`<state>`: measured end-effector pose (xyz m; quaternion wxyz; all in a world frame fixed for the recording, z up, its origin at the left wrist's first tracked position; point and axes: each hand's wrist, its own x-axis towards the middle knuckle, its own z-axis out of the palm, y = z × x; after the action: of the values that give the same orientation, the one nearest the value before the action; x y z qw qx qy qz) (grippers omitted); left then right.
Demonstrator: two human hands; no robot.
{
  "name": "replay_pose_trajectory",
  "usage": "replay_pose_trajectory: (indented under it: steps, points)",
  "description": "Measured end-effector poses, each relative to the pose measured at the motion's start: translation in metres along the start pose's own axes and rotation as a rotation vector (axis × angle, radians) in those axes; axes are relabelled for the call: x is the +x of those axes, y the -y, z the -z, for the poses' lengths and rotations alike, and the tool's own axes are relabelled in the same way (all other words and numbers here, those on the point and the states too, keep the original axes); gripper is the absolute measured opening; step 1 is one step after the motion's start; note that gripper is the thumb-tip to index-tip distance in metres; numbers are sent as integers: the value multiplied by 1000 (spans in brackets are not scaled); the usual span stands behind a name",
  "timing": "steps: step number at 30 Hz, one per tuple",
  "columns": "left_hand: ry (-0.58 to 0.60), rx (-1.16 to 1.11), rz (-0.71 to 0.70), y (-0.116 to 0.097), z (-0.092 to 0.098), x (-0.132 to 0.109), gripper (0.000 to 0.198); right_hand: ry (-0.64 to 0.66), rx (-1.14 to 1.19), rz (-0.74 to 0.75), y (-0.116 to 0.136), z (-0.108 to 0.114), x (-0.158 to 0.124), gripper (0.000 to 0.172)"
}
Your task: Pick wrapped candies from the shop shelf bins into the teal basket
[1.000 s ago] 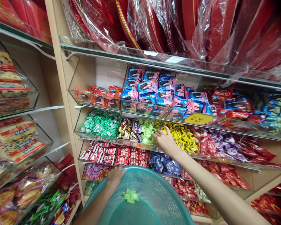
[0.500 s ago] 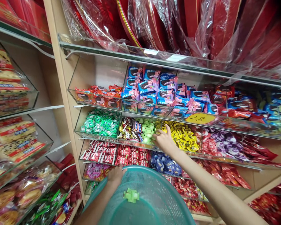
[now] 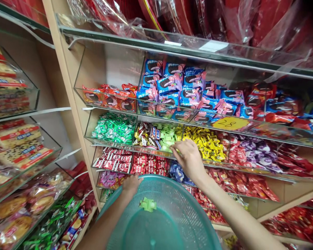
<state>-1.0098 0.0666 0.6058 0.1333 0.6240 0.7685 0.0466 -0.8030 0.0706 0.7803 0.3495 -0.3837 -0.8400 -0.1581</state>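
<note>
My left hand (image 3: 131,185) is closed around the rim of a green plastic basket (image 3: 172,194) with perforated sides. A few light green wrapped sweets (image 3: 148,205) lie inside, against the far wall. My right hand (image 3: 189,158) hovers just in front of a glass-fronted shelf bin, its fingers curled downward. Whatever those fingers hold, if anything, is hidden. Behind them are light green sweets (image 3: 167,135), with yellow-wrapped sweets (image 3: 206,144) to the right. Brown-wrapped bars (image 3: 147,135) share the bin on the left.
Green-wrapped candies (image 3: 113,128) fill the bin at left. Above sit blue and pink cookie packs (image 3: 169,85) and a yellow price tag (image 3: 231,122). Glass shelf edges (image 3: 151,151) run across in front. Red packets (image 3: 148,165) and packaged cakes (image 3: 18,146) occupy other shelves.
My right hand has drawn back from the bin toward me, and its fingers have curled in. The left hand keeps its grip on the basket rim. The view has shifted slightly.
</note>
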Motion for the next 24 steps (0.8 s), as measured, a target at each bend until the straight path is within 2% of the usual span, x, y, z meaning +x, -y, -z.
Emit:
replay_pose_trajectory:
  steps: [3,6,8,10,12,18,21,24]
  points:
    - [-8,-1,3,0,0,0,43,134,213,-91,22,-21,-29,24]
    - [-7,14,1,-1,-1,0,44,329,394,-236,31,-70,-68,21]
    - [5,25,-8,-2,0,1,43,462,560,-430,28,-106,-92,18]
    - [10,34,-17,-3,2,0,42,603,795,-758,21,-137,-113,17]
    - [6,39,-19,-3,3,0,42,671,871,-896,16,-157,-130,22]
    - [23,37,2,-5,5,-1,41,788,971,-1103,20,-173,-158,18]
    - [30,29,8,-4,6,-1,41,807,958,-1120,24,-181,-166,19]
    - [35,14,14,-4,7,-2,41,796,885,-1070,25,-189,-172,21]
